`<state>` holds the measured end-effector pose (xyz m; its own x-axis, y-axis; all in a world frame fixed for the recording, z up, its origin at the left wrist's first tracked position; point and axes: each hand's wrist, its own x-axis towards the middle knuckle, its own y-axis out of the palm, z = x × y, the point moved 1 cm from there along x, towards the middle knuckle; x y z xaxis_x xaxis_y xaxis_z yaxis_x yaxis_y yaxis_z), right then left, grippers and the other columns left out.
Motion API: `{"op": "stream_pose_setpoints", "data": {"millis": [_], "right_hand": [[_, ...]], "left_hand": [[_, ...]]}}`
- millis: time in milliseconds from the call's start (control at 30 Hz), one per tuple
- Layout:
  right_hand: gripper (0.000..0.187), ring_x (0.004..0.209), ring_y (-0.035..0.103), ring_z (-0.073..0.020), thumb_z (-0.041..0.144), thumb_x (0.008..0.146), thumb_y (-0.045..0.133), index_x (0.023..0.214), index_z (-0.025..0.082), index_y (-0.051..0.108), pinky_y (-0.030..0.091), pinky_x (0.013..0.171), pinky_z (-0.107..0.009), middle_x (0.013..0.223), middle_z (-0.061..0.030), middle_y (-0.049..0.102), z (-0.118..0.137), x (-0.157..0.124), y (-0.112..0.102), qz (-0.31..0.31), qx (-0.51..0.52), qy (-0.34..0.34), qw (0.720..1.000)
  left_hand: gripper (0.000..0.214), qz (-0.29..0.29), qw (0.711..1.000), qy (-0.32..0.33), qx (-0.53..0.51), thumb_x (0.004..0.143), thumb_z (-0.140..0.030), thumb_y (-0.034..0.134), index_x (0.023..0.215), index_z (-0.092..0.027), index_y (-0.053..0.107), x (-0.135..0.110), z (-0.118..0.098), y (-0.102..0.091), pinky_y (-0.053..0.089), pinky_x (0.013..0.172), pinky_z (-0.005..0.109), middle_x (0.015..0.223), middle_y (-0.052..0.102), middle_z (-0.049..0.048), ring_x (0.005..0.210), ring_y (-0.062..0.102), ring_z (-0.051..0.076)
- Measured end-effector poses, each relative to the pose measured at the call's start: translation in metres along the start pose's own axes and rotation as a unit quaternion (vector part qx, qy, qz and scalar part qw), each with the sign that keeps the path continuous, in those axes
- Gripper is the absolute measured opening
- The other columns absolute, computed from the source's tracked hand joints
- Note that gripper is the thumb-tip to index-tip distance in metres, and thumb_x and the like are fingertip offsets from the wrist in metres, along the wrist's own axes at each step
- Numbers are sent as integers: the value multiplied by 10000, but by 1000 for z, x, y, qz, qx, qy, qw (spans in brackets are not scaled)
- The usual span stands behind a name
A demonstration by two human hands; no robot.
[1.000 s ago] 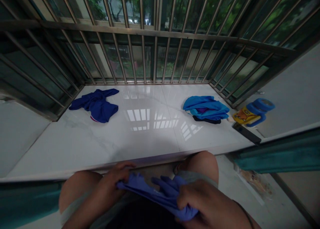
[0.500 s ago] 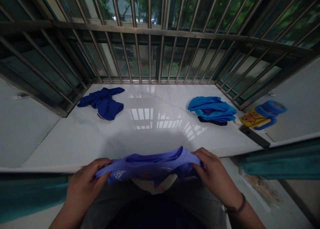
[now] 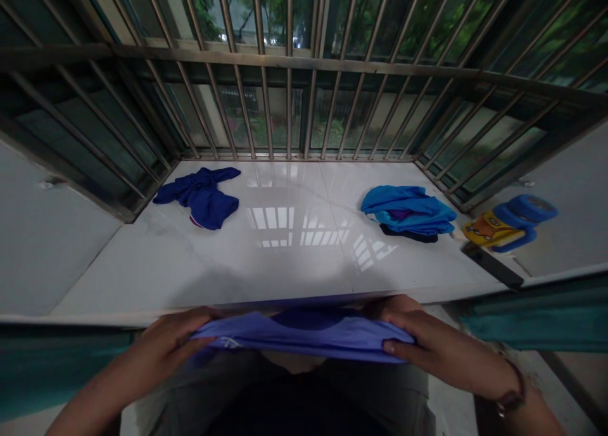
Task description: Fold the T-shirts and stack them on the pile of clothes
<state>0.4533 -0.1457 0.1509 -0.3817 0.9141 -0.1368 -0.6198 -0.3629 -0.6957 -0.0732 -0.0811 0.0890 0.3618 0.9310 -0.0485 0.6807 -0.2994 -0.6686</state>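
A purple-blue garment is stretched flat between my two hands, just in front of the white sill's near edge and above my lap. My left hand pinches its left end, fingers closed over the cloth. My right hand grips the right end, thumb on top. A small white print shows near the left end of the garment.
On the white tiled sill lie a crumpled dark blue garment at the back left and a folded pile of light blue clothes at the right. A blue and yellow object sits at the far right. Metal bars enclose the sill.
The garment went from bunched in my lap to pulled out wide between both hands. My hands have moved apart and the cloth now lies flatter and lower.
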Motion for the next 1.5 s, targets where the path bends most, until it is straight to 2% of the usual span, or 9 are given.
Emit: {"op": "stream_pose_setpoints", "data": {"millis": [200,300,467,600,800,967,1167,1367,1500], "right_hand": [[400,811,695,-223,607,1079,650,940,247,754,561,740,-314,876,-19,733,-38,59,-67,55,19,38,998],[285,917,703,-273,467,1061,635,1031,213,761,581,875,-386,979,-79,769,-45,126,-105,-128,-97,19,987],[443,1266,642,-394,237,1019,600,1433,116,698,528,1124,-554,1416,-257,690,-30,204,-121,-392,-297,3,871],[413,1299,674,-357,377,1115,556,1436,157,695,538,1186,-541,1365,-200,741,-37,197,-47,-310,-258,-103,909],[611,1621,505,-424,458,1119,562,1672,198,584,432,1297,-683,1752,-201,536,-107,142,99,-94,-267,28,959],[644,1707,390,-390,444,1148,521,1771,289,465,328,1358,-702,1852,-123,393,-124,99,147,-113,-273,30,955],[435,1356,715,-323,399,1162,466,1442,259,768,558,1199,-525,1457,-141,773,-133,89,106,-197,-212,14,957],[512,1337,662,-419,369,1013,591,1442,122,724,534,1145,-573,1551,-255,675,-184,133,20,-325,-206,208,899],[324,1196,708,-380,392,910,668,1097,165,804,561,1018,-483,1327,-236,780,-199,145,-8,-319,-148,252,902]], "left_hand": [[429,144,989,20,-10,1098,-587,540,1015,-256,799,81,-30,-46,593,808,268,914,815,26,856,756,234],[438,62,991,30,117,1068,-598,565,1122,-231,799,160,-50,-69,584,983,344,1032,829,57,992,743,273],[494,-210,923,27,321,1037,-325,694,1478,-103,669,251,-81,-78,418,1268,552,1585,623,260,1468,584,391],[437,-172,929,121,305,1101,-315,589,1489,-131,673,232,-69,-7,446,1308,539,1589,665,221,1506,606,356],[493,-36,948,114,294,1099,-381,613,1569,-244,672,128,17,145,535,1251,583,1658,658,161,1507,649,362],[695,-41,942,109,314,1072,-319,630,1748,-359,477,58,65,167,449,1314,650,1843,435,89,1669,476,362],[418,-65,956,77,274,1061,-407,685,1472,-370,746,39,64,142,443,1307,712,1610,705,101,1482,667,381],[437,-79,959,118,245,1102,-459,627,1483,-274,736,119,35,132,457,1296,711,1684,632,160,1566,587,411],[474,-100,962,67,243,1115,-412,566,1526,-220,704,169,45,123,416,1312,742,1692,618,189,1578,575,424]]}}
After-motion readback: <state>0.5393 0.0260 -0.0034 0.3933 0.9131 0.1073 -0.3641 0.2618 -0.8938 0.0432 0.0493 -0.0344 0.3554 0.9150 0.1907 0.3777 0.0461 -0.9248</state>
